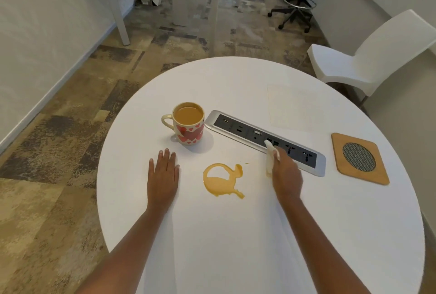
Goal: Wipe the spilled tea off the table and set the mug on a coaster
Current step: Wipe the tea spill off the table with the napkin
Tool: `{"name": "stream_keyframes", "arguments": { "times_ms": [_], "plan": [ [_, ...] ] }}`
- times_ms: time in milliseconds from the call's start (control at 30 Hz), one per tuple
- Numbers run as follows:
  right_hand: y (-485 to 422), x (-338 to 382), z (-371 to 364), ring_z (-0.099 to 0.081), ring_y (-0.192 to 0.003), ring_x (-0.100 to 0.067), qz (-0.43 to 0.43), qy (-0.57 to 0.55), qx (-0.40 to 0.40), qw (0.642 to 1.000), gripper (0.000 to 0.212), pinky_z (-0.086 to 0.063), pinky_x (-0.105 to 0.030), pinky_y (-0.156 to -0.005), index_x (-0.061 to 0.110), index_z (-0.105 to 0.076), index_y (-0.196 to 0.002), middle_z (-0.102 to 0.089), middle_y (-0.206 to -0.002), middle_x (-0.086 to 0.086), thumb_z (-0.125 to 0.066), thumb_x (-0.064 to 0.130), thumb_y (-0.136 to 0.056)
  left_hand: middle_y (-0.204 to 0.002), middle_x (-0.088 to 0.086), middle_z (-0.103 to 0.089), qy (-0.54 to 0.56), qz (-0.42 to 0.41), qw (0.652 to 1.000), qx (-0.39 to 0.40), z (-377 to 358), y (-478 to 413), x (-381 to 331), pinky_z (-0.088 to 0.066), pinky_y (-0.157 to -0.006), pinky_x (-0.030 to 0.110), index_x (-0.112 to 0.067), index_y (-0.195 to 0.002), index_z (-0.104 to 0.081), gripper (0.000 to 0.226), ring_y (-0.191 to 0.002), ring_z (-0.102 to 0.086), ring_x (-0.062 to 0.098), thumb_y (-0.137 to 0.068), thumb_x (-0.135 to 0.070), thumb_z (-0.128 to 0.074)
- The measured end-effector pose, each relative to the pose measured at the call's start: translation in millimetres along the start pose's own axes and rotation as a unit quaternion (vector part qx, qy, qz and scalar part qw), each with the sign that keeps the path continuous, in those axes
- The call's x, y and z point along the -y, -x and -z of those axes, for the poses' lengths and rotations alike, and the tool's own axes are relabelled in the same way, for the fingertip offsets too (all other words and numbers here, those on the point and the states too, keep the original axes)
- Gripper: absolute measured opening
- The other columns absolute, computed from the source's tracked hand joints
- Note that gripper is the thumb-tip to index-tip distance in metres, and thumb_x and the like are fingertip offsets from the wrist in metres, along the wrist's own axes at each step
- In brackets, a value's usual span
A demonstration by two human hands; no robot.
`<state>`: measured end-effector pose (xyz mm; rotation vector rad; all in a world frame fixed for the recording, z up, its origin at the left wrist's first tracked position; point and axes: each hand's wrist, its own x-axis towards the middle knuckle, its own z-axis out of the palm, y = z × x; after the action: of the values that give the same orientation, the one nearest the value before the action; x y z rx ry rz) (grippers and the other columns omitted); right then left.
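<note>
On the table (236, 234), mug (188, 128): cream, with red and pink hearts; stands upright on the bare white top, handle to the left, just left of the socket panel's end.
Mug contents: milky brown tea, nearly up to the rim.
Spilled tea (221, 181): tan puddle with a ring-shaped upper part and short runs at its near edge; lies on the near side of the mug, between the two hands, touching neither.
Left hand (162, 173): rests palm down on the top, fingers straight and close together; tips point at the mug's base and stop just short of it; sits left of the puddle.
Right hand (285, 176): fingers curled round a tissue, right of the puddle and apart from it.
Tissue (269, 159): white, bunched; far end sticks out past the fingertips over the near edge of the socket panel; near end shows a faint yellow tint.
Socket panel (264, 139): silver frame, dark face, set in the top on a slant; port markings too small to read.
Coaster (359, 158): square wood with rounded corners and a round mesh centre; lies flat at the right, well apart from the mug.
Paper sheet (297, 107): white, flat, beyond the panel; no legible print.
White chair (377, 58): beside the table's far right edge.
</note>
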<state>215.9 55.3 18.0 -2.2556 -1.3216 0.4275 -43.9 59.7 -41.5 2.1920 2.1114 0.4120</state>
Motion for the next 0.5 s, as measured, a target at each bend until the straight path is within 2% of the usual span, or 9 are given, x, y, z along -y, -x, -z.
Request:
{"name": "stream_keyframes", "arguments": {
  "times_ms": [67, 133, 233, 367, 500],
  "plan": [
    [8.5, 1.3, -19.4, -0.037, -0.134, -0.027, 0.022, 0.066, 0.052, 0.996, 0.04, -0.026, -0.052, -0.109, 0.024, -0.039, -0.139, -0.043, -0.145, -0.006, -0.026, 0.027, -0.101, -0.125, 0.029, -0.058, 0.01, 0.008, 1.0, -0.008, -3.1, 2.2, 3.1, -0.04, -0.096, 0.062, 0.007, -0.117, -0.058, 0.039, -0.116, -0.054, 0.046, -0.088, -0.014, -0.042],
    [15.8, 0.3, -36.1, -0.021, -0.142, -0.027, 0.025, 0.138, 0.096, 0.986, 0.043, -0.017, -0.059, -0.111, 0.028, -0.029, -0.144, -0.028, -0.153, -0.003, -0.023, 0.031, -0.101, -0.13, 0.028, -0.054, 0.026, 0.013, 1.0, -0.001, -3.5, 7.0, 6.3, -0.037, -0.101, 0.059, 0.006, -0.121, -0.055, 0.048, -0.121, -0.05, 0.044, -0.09, -0.021, -0.031],
    [22.1, -1.9, -55.6, -0.004, -0.146, -0.03, -0.003, 0.154, 0.131, 0.979, 0.045, -0.01, -0.065, -0.11, 0.035, -0.019, -0.146, -0.01, -0.159, 0.0, -0.021, 0.035, -0.101, -0.137, 0.025, -0.047, 0.041, 0.014, 0.999, 0.004, -5.1, 12.0, 9.7, -0.03, -0.109, 0.054, 0.003, -0.128, -0.05, 0.058, -0.129, -0.042, 0.04, -0.09, -0.028, -0.019],
    [24.3, 0.9, -70.9, 0.002, -0.146, -0.033, -0.025, 0.165, 0.132, 0.977, 0.048, -0.008, -0.065, -0.11, 0.035, -0.012, -0.147, -0.002, -0.16, -0.003, -0.021, 0.039, -0.1, -0.14, 0.024, -0.044, 0.061, 0.028, 0.998, 0.007, -9.2, 11.6, 10.1, -0.027, -0.111, 0.053, 0.002, -0.13, -0.047, 0.047, -0.132, -0.039, 0.039, -0.09, -0.019, -0.034],
    [22.8, 11.6, -78.3, 0.005, -0.146, -0.035, -0.014, 0.15, 0.159, 0.976, 0.048, -0.005, -0.062, -0.112, 0.034, -0.01, -0.148, 0.002, -0.16, -0.004, -0.02, 0.039, -0.101, -0.138, 0.024, -0.047, 0.07, 0.033, 0.997, 0.004, -9.1, 13.0, 10.0, -0.03, -0.109, 0.053, 0.003, -0.128, -0.049, 0.049, -0.13, -0.042, 0.039, -0.09, -0.021, -0.029]
  ]
}}
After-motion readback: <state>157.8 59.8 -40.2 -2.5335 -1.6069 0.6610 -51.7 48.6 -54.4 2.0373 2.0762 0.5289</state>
